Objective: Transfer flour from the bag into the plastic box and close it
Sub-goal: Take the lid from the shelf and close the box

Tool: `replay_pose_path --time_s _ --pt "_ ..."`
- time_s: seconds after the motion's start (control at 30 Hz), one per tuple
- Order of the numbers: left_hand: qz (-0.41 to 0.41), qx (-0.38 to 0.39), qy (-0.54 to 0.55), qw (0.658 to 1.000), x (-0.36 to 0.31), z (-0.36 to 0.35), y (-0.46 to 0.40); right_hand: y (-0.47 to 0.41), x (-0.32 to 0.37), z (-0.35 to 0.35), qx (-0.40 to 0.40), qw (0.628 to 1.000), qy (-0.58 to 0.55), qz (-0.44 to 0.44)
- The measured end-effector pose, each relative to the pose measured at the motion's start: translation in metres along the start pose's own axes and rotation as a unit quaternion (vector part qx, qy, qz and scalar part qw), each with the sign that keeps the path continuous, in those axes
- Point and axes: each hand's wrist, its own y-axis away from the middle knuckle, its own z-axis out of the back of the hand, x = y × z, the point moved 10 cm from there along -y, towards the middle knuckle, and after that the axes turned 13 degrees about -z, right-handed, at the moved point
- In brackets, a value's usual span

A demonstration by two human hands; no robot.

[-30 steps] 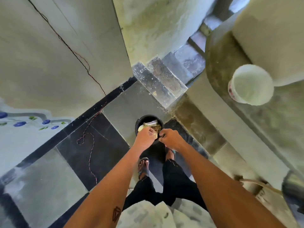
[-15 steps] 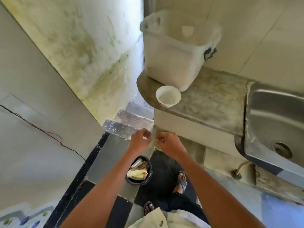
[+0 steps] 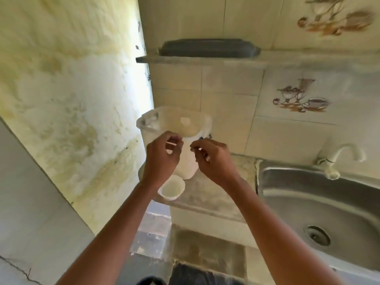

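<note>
A narrow stone counter (image 3: 207,192) ran along a tiled wall (image 3: 230,112), its left end rounded and meeting a stained, yellowed plaster wall (image 3: 67,103). A steel sink (image 3: 320,219) was set into the counter's right part, with a pale tap (image 3: 339,159) at its back edge. Some tiles carried painted cups and fruit; no writing or brand could be read anywhere.

The translucent plastic box (image 3: 174,128) stood at the counter's left end, against the tiles, open at the top with white flour inside. A small white bowl (image 3: 172,189) sat at the front left edge, just before the box. Above, a dark lid-like tray (image 3: 207,47) lay on a stone shelf (image 3: 201,59).

The left hand (image 3: 161,156) and right hand (image 3: 212,159) were raised in front of the box, near each other but apart, fingers loosely curled with thumb and fingertips close; whether either pinched anything could not be told in the blur.
</note>
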Motion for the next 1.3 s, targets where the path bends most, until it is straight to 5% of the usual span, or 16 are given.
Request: replay_pose_path --time_s 0.23,0.43,0.67,0.83,1.1,1.3 --pt "-0.15 -0.117 -0.039 0.981 -0.088 0.042 -0.094 -0.077 0.053 0.106 -0.18 0.974 -0.006 0.137" --pt "-0.175 -0.17 -0.078 0.967 -0.111 0.061 -0.155 -0.125 0.078 0.143 -0.28 0.933 0.117 0.194" --pt "-0.111 -0.087 -0.167 0.976 -0.081 0.04 -0.231 -0.212 0.04 0.15 -0.157 0.954 0.251 -0.051" --pt "-0.016 -0.013 -0.21 0.977 -0.037 0.021 -0.266 -0.232 -0.009 0.141 -0.023 0.963 0.163 -0.215" --pt "0.161 0.041 -0.155 0.974 0.01 0.017 -0.291 -0.235 -0.019 0.142 -0.01 0.948 0.111 -0.297" --pt "0.17 0.02 -0.118 0.978 0.015 0.018 -0.3 -0.235 -0.022 0.144 -0.02 0.949 0.07 -0.308"
